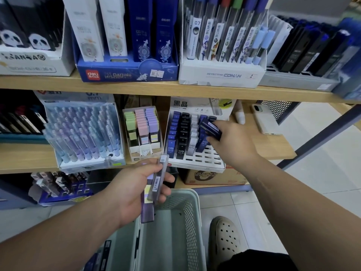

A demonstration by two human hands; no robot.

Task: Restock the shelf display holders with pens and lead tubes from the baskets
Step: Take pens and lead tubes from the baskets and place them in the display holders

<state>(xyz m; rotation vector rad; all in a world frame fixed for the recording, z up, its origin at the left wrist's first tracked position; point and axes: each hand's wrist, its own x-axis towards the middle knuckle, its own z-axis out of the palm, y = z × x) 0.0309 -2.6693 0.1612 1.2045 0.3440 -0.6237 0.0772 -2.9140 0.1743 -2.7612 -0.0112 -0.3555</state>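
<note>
Above the basket (188, 216), the left hand (132, 192) grips spare lead tubes (156, 182). Rightward, the right hand (234, 142) pinches blue tubes (211, 128) over the slotted holder (205, 159); they are best seated upright, one per empty slot.

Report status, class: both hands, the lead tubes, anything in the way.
Left hand grips purple lead tubes above the basket. Right hand grips dark blue tubes over the display holder. Front slots open, nothing blocking.

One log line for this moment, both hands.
left hand: holds purple lead tubes above basket | right hand: holds blue tubes at white holder
</note>
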